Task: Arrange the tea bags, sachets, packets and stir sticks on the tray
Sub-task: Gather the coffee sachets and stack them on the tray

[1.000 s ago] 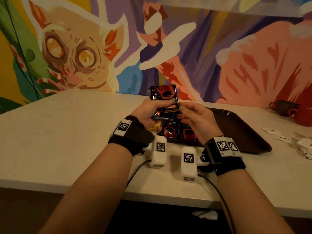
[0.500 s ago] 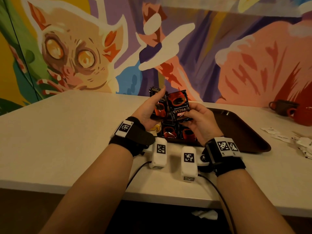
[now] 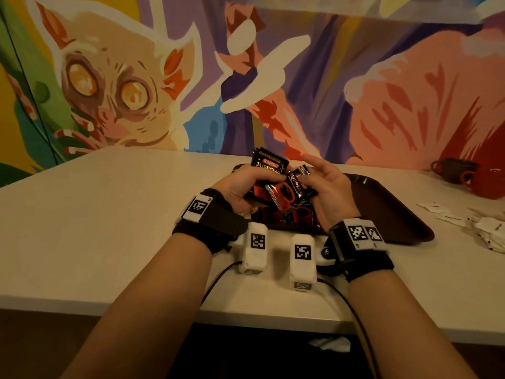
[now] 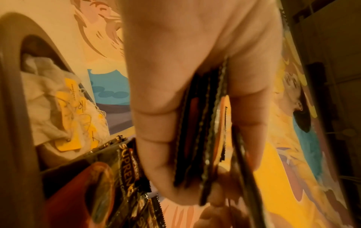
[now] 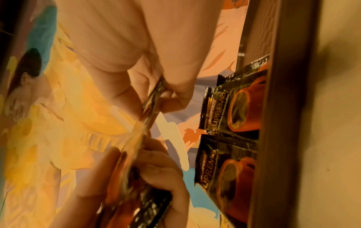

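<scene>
Head view: the right hand (image 3: 326,187), which half a second ago held its black coffee sachet (image 3: 296,183) upright, now pinches it tilted against the stack of sachets (image 3: 269,170) gripped by the left hand (image 3: 240,187). Both hands hover over the tray (image 3: 388,212) at its near left corner, where more sachets (image 5: 232,108) lie flat.

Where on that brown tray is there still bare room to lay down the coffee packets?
The tray's right half, from the right hand out to its right rim, looks bare. Its near-left corner is crowded: coffee packets lie side by side along the near rim, with tea bags heaped at the left end.
</scene>
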The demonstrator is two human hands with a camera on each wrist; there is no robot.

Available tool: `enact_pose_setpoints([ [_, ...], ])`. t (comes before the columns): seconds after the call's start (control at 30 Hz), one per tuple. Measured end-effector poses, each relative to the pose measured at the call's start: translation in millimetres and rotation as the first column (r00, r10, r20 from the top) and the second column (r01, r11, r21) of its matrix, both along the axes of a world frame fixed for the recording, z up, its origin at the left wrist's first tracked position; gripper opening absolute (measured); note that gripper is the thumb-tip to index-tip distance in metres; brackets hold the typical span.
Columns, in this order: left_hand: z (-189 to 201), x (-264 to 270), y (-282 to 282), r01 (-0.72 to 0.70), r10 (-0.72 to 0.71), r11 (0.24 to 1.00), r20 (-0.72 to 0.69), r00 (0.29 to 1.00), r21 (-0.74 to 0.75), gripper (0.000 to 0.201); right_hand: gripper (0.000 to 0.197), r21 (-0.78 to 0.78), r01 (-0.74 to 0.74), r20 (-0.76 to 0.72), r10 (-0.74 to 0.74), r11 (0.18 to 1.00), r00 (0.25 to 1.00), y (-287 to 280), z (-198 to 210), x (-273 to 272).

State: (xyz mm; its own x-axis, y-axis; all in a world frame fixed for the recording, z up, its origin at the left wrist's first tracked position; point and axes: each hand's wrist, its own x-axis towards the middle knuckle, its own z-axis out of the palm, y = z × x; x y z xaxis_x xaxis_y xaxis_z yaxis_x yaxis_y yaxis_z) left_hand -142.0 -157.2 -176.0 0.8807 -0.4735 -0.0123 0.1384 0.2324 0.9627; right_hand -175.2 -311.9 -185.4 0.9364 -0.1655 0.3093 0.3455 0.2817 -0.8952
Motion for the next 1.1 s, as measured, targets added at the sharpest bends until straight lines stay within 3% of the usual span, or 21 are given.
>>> enact_pose_setpoints([
  [0.17, -3.0, 5.8, 0.9, -0.085, 0.084, 0.996, 0.071, 0.994, 0.008, 0.041, 0.024, 0.029, 0.034, 0.011, -0.034, 0.999, 0.999, -1.0, -0.8, 0.4],
  [0.33, -2.4, 6.9, 1.5, -0.122, 0.120, 0.992, 0.111, 0.987, 0.015, 0.023, 0.010, -0.180, 0.072, -0.071, -0.086, 0.981, 0.994, -3.8, -4.2, -0.9],
  [0.4, -2.5, 9.4, 3.3, -0.148, 0.146, 0.989, 0.054, 0.988, 0.019, 0.017, 0.006, -0.192, 0.137, -0.092, -0.157, 0.972, 0.983, -6.0, -4.2, 0.1],
  [0.53, -2.1, 12.0, 14.4, -0.135, 0.150, 0.984, -0.133, 0.980, 0.115, 0.022, 0.008, -0.233, 0.165, -0.213, -0.216, 0.958, 0.953, -9.4, -4.3, 2.5],
  [0.67, -0.6, 9.2, 18.1, -0.095, 0.142, 0.960, -0.164, 0.976, 0.264, 0.021, 0.010, -0.302, 0.166, -0.288, -0.256, 0.939, 0.923, -8.0, -2.4, 4.0],
  [0.87, -4.5, 12.3, 13.1, -0.121, 0.172, 0.949, -0.157, 0.973, 0.290, 0.023, 0.018, -0.386, 0.034, -0.362, -0.185, 0.922, 0.914, -5.9, -1.3, 2.6],
  [1.1, -5.5, 13.2, 10.5, -0.188, 0.223, 0.958, -0.153, 0.963, 0.216, 0.027, 0.008, -0.437, -0.102, -0.435, -0.111, 0.894, 0.894, 1.5, -5.1, 1.7],
])
